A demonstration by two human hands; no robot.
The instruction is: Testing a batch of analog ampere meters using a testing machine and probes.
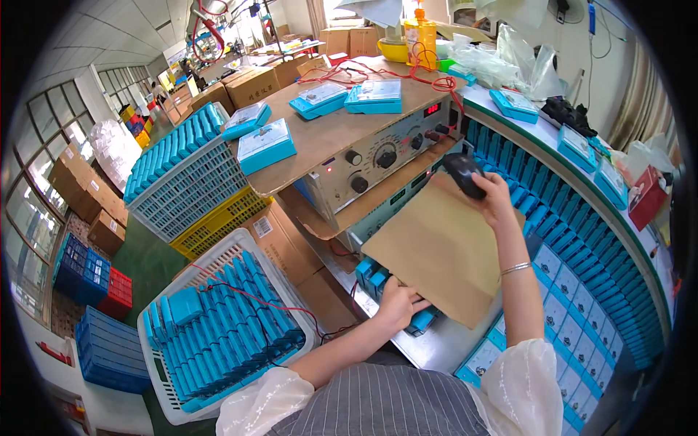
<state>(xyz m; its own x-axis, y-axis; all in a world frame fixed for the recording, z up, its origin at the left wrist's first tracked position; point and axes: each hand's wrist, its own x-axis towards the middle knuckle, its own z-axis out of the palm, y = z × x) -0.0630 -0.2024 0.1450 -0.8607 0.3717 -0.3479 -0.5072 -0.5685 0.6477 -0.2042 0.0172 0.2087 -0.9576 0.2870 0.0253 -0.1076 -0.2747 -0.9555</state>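
My right hand (pixel 496 198) is closed round a black computer mouse (pixel 464 176), above the far right corner of a brown cardboard sheet (pixel 443 247). My left hand (pixel 400 305) is at the sheet's near left edge, its fingers bent and partly hidden at that edge. Beneath the sheet, several blue plastic cases (pixel 372 276) stick out beside my left hand. Behind the sheet stands a bench instrument (pixel 382 156) with black knobs and a lit red display. A second instrument (pixel 400 195) sits below it, partly covered by the sheet.
A white basket (pixel 154 363) full of blue cases stands at the left, red leads across it. Blue cases with white faces (pixel 267 145) lie on the wooden shelf (pixel 320 134). Rows of blue cases (pixel 567 225) fill the right, below a curved white counter (pixel 542 131).
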